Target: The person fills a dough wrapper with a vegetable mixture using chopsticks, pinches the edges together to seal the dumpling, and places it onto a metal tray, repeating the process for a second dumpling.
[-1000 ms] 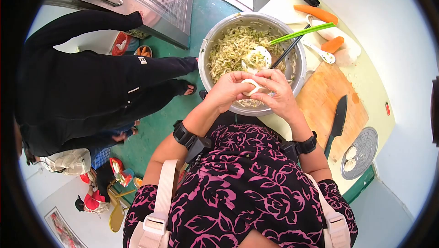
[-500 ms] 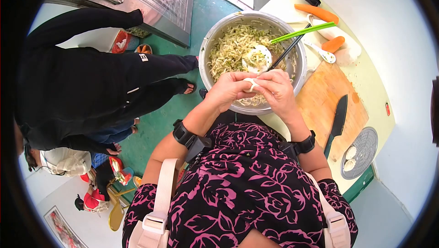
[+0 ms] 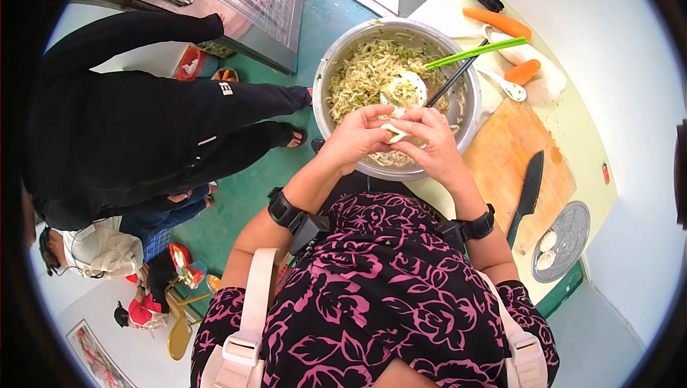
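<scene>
Between both hands, above the near edge of a large metal bowl (image 3: 326, 120), is a small piece of white dough (image 3: 395, 133). My left hand (image 3: 356, 139) pinches its left side, and my right hand (image 3: 434, 146) pinches its right side. Shredded pale and green filling (image 3: 358, 77) lies in the bowl. Just beyond my fingers a white spoon or small dish (image 3: 413, 87) with some filling rests in it. Green chopsticks (image 3: 476, 52) and a black stick (image 3: 454, 78) lean over the bowl's right rim.
On the table at right are a cutting board (image 3: 494, 141), a black knife (image 3: 529, 191), carrots (image 3: 499, 22), a white spoon (image 3: 512, 89) and a round grey tray (image 3: 569, 234) with two white pieces. A person in black (image 3: 129, 130) stands at left; others are behind.
My fingers have shifted slightly around the dough, which now shows an open fold. At left, the person in white behind the one in black has moved and shows more.
</scene>
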A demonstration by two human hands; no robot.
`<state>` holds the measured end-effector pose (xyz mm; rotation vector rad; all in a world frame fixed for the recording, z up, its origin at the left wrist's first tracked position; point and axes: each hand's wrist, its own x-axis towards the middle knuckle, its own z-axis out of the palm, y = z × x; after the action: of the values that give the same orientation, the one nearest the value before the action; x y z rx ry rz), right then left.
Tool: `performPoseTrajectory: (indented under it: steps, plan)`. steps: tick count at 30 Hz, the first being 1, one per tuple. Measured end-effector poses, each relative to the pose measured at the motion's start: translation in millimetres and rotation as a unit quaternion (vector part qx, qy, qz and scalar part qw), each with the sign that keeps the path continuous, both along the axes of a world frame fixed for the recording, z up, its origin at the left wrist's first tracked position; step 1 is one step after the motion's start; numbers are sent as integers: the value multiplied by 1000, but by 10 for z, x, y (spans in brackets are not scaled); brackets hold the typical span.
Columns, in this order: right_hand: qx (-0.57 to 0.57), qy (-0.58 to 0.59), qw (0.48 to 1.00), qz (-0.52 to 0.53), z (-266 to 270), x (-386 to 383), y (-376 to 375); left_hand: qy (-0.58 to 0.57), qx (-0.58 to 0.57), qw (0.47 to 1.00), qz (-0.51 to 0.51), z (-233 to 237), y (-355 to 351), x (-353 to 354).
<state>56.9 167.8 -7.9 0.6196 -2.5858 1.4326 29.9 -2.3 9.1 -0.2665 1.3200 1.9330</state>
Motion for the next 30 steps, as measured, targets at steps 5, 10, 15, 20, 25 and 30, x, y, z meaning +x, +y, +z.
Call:
performPoseTrajectory:
  steps: [5,10,15,20,25,30]
  plan:
    - [-48,-30,998,-14,0,18,-10,-9,-13,1000,-9,30,-5,-7]
    - [-171,-119,975,-71,-62,73,-39,26,-35,998,-43,154,-28,-32]
    - [-438,-245,860,-94,-53,73,-72,211,-158,957,-125,121,-77,-10]
    - [-515,-229,819,-108,-17,14,-188,242,11,968,-60,-126,149,43]
    - [-275,-154,939,-140,21,21,-135,197,-46,978,-52,-139,105,34]
    - [-258,-140,949,-116,1,7,-132,229,-81,968,-58,-121,73,31]
